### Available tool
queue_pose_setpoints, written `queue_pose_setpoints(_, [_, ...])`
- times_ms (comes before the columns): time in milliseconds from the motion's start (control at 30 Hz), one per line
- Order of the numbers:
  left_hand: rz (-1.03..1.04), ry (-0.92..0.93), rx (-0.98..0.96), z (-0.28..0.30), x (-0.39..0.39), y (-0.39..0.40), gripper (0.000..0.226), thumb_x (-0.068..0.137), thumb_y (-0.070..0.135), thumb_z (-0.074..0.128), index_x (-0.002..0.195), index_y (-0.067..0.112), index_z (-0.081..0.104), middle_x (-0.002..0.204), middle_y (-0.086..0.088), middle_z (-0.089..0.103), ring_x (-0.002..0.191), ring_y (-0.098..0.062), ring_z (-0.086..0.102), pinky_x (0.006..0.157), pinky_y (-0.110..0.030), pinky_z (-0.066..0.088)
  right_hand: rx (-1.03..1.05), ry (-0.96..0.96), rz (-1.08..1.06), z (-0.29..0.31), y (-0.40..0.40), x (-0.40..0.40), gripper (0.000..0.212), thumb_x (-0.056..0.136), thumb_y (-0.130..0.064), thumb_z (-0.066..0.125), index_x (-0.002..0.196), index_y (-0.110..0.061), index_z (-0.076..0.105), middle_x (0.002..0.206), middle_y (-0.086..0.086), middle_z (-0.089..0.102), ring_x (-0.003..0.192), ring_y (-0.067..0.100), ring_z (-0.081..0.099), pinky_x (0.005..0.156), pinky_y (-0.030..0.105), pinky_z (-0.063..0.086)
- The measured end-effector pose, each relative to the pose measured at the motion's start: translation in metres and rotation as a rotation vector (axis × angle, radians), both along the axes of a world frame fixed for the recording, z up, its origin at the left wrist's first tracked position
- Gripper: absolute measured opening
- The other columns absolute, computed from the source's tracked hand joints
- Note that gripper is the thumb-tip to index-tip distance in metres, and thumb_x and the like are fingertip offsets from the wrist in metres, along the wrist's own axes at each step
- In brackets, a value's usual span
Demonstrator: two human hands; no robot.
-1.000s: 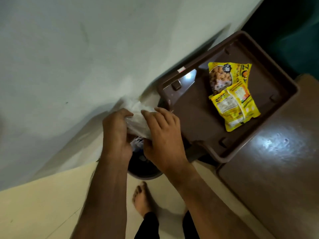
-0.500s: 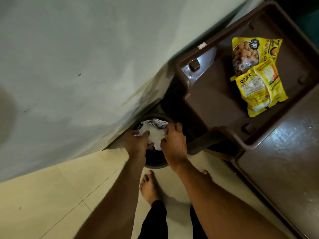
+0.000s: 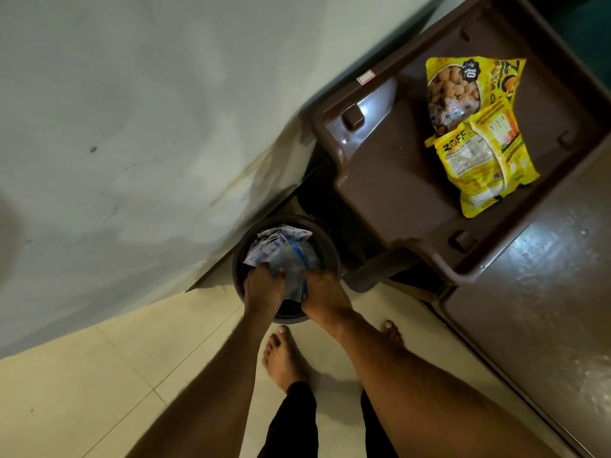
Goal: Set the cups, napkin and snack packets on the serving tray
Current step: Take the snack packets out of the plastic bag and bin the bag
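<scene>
A brown serving tray [image 3: 390,193] lies at the upper right. Two yellow snack packets rest in it: one with a window of round snacks [image 3: 463,90], and one printed-side-up [image 3: 482,160] overlapping its lower edge. No cups or napkin are in sight. Below the tray's corner, on the floor, stands a round dark bin [image 3: 327,246]. My left hand [image 3: 263,289] and my right hand [image 3: 325,294] both reach into it and grip a crumpled clear and white plastic wrapper [image 3: 281,246], which sticks up above the rim.
The tray rests on a dark brown table [image 3: 545,309] and overhangs its edge above the bin. A pale wall [image 3: 132,127] runs along the left. My bare feet [image 3: 284,358] stand on the cream tiled floor just short of the bin.
Both hands have carried the crumpled wrapper down from beside the tray's corner into the bin. The view has dipped toward the floor; the packets have not moved.
</scene>
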State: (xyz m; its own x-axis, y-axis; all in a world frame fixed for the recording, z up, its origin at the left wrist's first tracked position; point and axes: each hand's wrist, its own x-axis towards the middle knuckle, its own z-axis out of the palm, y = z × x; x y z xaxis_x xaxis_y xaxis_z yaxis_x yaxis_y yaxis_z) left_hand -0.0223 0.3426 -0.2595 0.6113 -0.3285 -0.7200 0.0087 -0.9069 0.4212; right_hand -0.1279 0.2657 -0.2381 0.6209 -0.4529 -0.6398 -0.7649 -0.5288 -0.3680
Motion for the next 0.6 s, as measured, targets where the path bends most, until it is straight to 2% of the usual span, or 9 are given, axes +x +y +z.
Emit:
queue_pose_setpoints(133, [-0.061, -0.082, -0.07, 0.015, -0.001, -0.011, 0.034, 0.098, 0.008, 0.055, 0.128, -0.004, 0.064, 0.133, -0.024, 0.066, 0.127, -0.04, 0.06, 0.108, -0.047, 0.048, 0.013, -0.067, -0.029, 0.007, -0.005, -0.004, 0.046, 0.096, -0.019, 0.064, 0.139, -0.013, 0.052, 0.141, 0.012, 0.059, 0.132, 0.025, 0.054, 0.107, 0.036, 0.05])
queue_pose_setpoints(300, [-0.14, -0.221, -0.061, 0.033, -0.006, -0.016, 0.042, 0.102, 0.021, 0.055, 0.139, 0.002, 0.057, 0.14, -0.018, 0.062, 0.133, -0.035, 0.056, 0.114, -0.047, 0.045, -0.13, -0.266, -0.012, 0.022, -0.015, -0.001, 0.057, 0.099, -0.033, 0.062, 0.149, -0.011, 0.047, 0.15, 0.013, 0.053, 0.142, 0.026, 0.047, 0.12, 0.036, 0.036])
queue_pose_setpoints(400, [-0.217, -0.329, -0.053, 0.048, -0.01, -0.016, 0.046, 0.103, 0.026, 0.054, 0.143, 0.005, 0.053, 0.143, -0.016, 0.06, 0.136, -0.033, 0.054, 0.117, -0.048, 0.042, -0.217, -0.233, 0.086, 0.032, -0.02, 0.004, 0.067, 0.101, -0.048, 0.05, 0.156, -0.013, 0.035, 0.16, 0.013, 0.039, 0.151, 0.027, 0.033, 0.125, 0.039, 0.027])
queue_pose_setpoints(467, [-0.22, -0.377, -0.1, 0.06, -0.011, -0.016, 0.046, 0.103, 0.027, 0.053, 0.144, 0.005, 0.052, 0.144, -0.016, 0.059, 0.137, -0.033, 0.053, 0.117, -0.049, 0.041, -0.237, -0.177, 0.204, 0.041, -0.022, 0.008, 0.078, 0.098, -0.057, 0.043, 0.161, -0.016, 0.021, 0.166, 0.014, 0.027, 0.154, 0.029, 0.024, 0.127, 0.044, 0.022])
queue_pose_setpoints(533, [-0.198, -0.416, -0.144, 0.074, -0.011, -0.016, 0.046, 0.105, 0.029, 0.051, 0.145, 0.007, 0.05, 0.146, -0.015, 0.057, 0.139, -0.032, 0.051, 0.119, -0.049, 0.038, -0.189, -0.165, 0.229, 0.056, -0.024, 0.012, 0.093, 0.094, -0.058, 0.056, 0.163, -0.015, 0.012, 0.168, 0.015, 0.02, 0.156, 0.03, 0.019, 0.127, 0.047, 0.022])
queue_pose_setpoints(600, [-0.167, -0.465, -0.182, 0.09, -0.009, -0.017, 0.047, 0.105, 0.032, 0.049, 0.145, 0.008, 0.05, 0.146, -0.014, 0.057, 0.14, -0.031, 0.049, 0.121, -0.047, 0.037, -0.178, -0.246, 0.164, 0.077, -0.026, 0.016, 0.096, 0.089, -0.051, 0.071, 0.161, -0.012, 0.021, 0.165, 0.017, 0.027, 0.153, 0.031, 0.025, 0.123, 0.047, 0.032])
